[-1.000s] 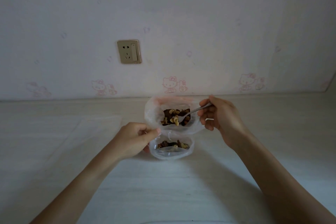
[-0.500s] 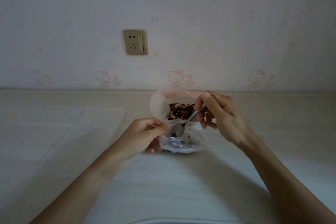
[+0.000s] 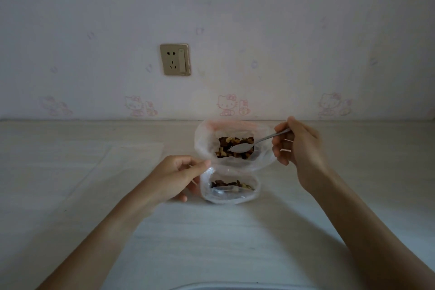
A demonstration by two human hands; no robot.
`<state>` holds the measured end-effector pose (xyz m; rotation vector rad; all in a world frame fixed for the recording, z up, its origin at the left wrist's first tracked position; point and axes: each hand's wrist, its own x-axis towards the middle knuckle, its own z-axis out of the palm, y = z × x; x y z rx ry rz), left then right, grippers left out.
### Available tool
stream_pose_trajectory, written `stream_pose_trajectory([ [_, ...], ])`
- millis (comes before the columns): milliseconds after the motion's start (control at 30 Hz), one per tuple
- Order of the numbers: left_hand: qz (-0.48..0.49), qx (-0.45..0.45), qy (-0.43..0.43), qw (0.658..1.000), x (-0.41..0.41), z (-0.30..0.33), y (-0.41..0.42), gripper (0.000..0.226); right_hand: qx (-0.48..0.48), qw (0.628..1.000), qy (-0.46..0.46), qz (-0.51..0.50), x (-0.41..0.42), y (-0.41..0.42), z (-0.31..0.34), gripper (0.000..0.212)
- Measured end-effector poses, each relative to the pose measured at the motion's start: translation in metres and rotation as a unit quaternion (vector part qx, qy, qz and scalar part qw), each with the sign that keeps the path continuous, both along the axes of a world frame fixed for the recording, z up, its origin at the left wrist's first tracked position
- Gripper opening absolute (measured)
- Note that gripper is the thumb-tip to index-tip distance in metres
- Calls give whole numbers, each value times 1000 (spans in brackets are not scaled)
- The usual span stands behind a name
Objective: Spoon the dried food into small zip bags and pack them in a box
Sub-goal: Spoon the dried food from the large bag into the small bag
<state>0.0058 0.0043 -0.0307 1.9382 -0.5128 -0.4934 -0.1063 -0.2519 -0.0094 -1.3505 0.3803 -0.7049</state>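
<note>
The left hand pinched the small zip bag holding some dried food, while the right hand gripped a spoon over the fuller big bag.

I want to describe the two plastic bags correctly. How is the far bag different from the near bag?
The far bag is larger, with a pinkish rim at its back; the near bag is smaller and clear. The far bag holds more dried food than the near bag. The spoon in the right hand is in the far bag; the left hand pinches the near bag's rim. Both stand open on the table.
</note>
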Motion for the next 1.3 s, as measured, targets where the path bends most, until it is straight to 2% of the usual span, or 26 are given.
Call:
stream_pose_trajectory([
  [167,99,23,-11,995,21,5,-8,56,-37,998,41,-23,4,1,-3,42],
  [300,110,61,-61,990,38,15,-24,64,-114,991,66,-28,5,7,-6,42],
  [433,91,63,-74,991,44,19,-50,85,-169,983,67,-33,6,9,-9,40],
  [467,86,61,-71,992,45,18,-56,78,-176,982,67,-26,6,9,-9,40],
  [567,87,36,-60,994,49,12,-69,29,-206,976,69,-3,7,9,-10,38],
  [600,91,31,-64,993,49,10,-71,19,-219,973,68,-4,8,10,-11,37],
  [867,89,-91,-108,986,39,-7,-67,20,-227,970,82,31,15,15,-20,26],
  [1000,74,-115,-110,984,36,-6,-68,17,-152,982,91,71,16,19,-23,24],
  [1300,74,-133,-112,982,35,-4,-68,9,-13,992,99,71,12,12,-19,30],
])
